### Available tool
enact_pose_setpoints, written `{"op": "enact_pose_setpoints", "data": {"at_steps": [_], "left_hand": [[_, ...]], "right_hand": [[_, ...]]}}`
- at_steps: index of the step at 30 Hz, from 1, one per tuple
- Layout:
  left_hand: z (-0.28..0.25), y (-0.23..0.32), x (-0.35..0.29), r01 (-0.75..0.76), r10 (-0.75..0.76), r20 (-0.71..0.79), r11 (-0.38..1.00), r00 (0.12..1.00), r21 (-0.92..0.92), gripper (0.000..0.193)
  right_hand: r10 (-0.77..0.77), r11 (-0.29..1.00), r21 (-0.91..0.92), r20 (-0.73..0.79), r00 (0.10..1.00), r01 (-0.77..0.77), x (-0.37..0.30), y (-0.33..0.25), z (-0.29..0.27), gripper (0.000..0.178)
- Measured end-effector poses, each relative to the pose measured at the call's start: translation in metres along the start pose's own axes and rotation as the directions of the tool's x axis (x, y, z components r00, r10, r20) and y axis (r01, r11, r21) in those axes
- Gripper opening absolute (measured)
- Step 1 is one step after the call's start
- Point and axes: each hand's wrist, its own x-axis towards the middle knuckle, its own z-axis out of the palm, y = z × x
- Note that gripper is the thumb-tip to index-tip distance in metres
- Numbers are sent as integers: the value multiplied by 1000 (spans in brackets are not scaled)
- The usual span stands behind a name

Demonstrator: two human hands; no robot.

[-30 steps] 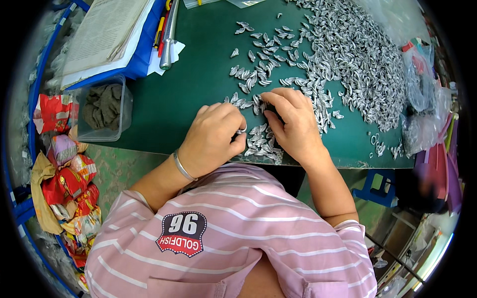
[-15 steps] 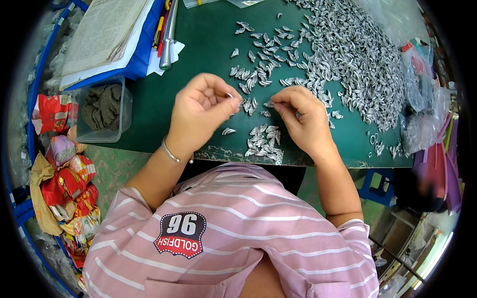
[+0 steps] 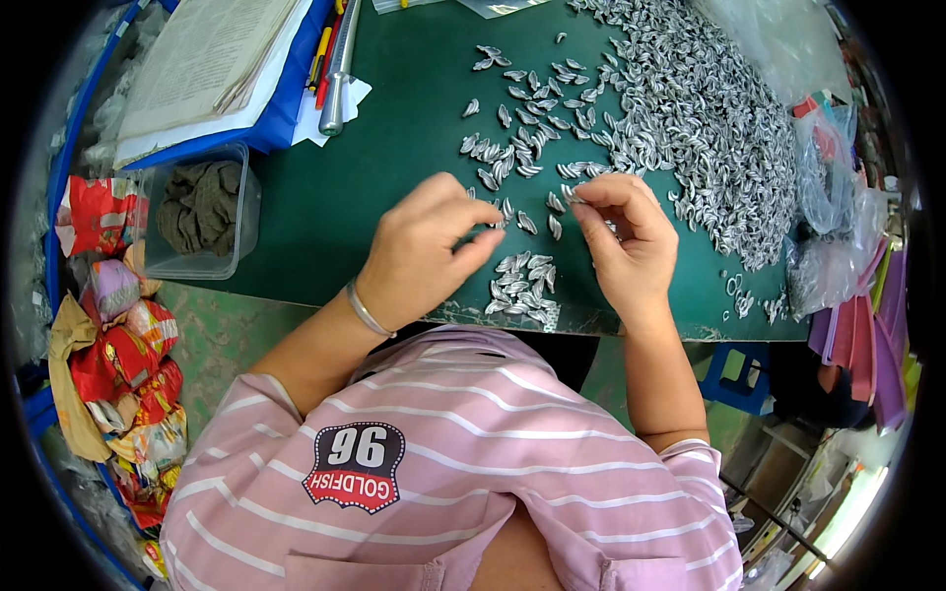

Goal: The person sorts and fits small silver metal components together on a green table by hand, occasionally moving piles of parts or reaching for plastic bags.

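My right hand pinches a small silver wing-shaped metal piece between thumb and fingertips, just above the green table. To its left, my left hand reaches over the table with thumb and forefinger apart, the fingertips beside a few loose pieces. Between the hands, several single pieces lie on the tabletop. Nearer me, a small cluster of the same pieces sits by the front edge. Beyond the hands, more pieces are spread loosely. My left palm and curled fingers are hidden.
A large heap of silver pieces covers the right of the table, with plastic bags beyond. At left stand a clear tub with grey cloth, papers on a blue holder and a metal ring stick. Small rings lie at front right.
My left hand has turned palm down, and its thumb and forefinger have parted. My right hand has moved slightly right, still pinching a piece. Loose pieces between the hands are arranged differently.
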Motion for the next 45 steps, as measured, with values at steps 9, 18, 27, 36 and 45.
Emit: {"op": "enact_pose_setpoints", "data": {"at_steps": [9, 18, 27, 36, 45], "left_hand": [[4, -3, -2, -33, 28, 126, 999, 992, 38, 12], [6, 3, 10, -125, 105, 126, 978, 986, 167, 12], [5, 2, 25, 116, -104, 87, 984, 991, -136, 10], [-19, -43, 30, 296, -555, 205, 77, 806, -952, 23], [-19, -19, 28, 397, -410, 14, 872, 912, -285, 18]], "right_hand": [[-128, 918, -330, 276, 952, 219, -16, 3, -5, 15], [-220, 845, -456, 182, 958, 280, -4, 9, 4, 20], [-157, 961, -192, 215, 964, 200, -12, 1, 3, 25], [-335, 904, -113, 414, 846, 413, 6, -7, 16, 42], [-223, 931, -150, 486, 845, 333, 8, -1, 13, 27]]}}
